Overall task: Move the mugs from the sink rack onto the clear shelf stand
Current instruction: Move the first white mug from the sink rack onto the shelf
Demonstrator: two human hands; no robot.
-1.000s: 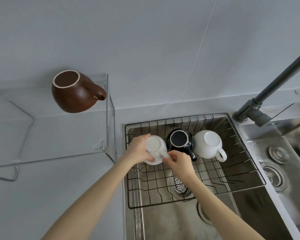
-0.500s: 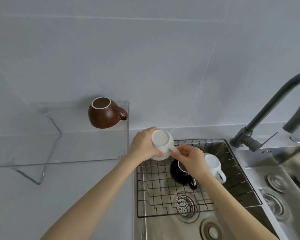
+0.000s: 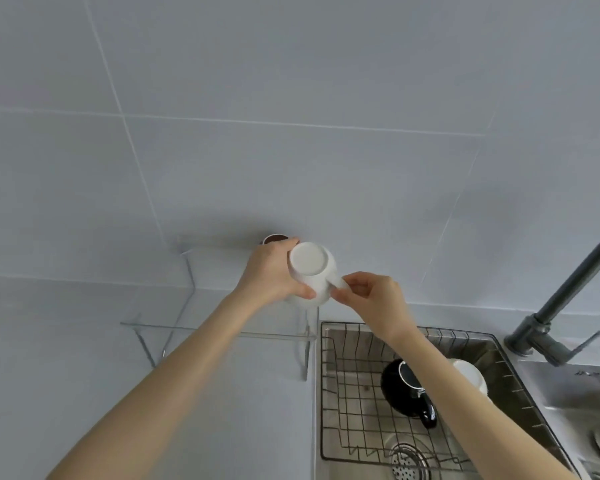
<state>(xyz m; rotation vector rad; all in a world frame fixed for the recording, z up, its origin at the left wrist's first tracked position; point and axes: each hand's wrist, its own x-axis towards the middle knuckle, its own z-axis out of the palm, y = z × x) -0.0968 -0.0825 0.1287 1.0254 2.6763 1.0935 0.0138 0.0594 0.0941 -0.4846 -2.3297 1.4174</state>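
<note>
I hold a white mug (image 3: 312,271) upside down in both hands above the right end of the clear shelf stand (image 3: 222,327). My left hand (image 3: 274,275) wraps its body and my right hand (image 3: 371,296) pinches its handle. A brown mug (image 3: 274,238) stands on the shelf behind my left hand, mostly hidden. In the wire sink rack (image 3: 354,403) a black mug (image 3: 406,389) lies upturned, and a second white mug (image 3: 470,375) sits to its right, partly behind my right forearm.
A grey faucet (image 3: 561,306) rises at the right. The steel sink holds a drain strainer (image 3: 407,462) under the rack. A second basin (image 3: 589,403) lies at the far right. A tiled wall stands behind the shelf.
Both hands lifted the white mug out of the sink rack and carried it up and left, over the right end of the clear shelf. The view tilted upward.
</note>
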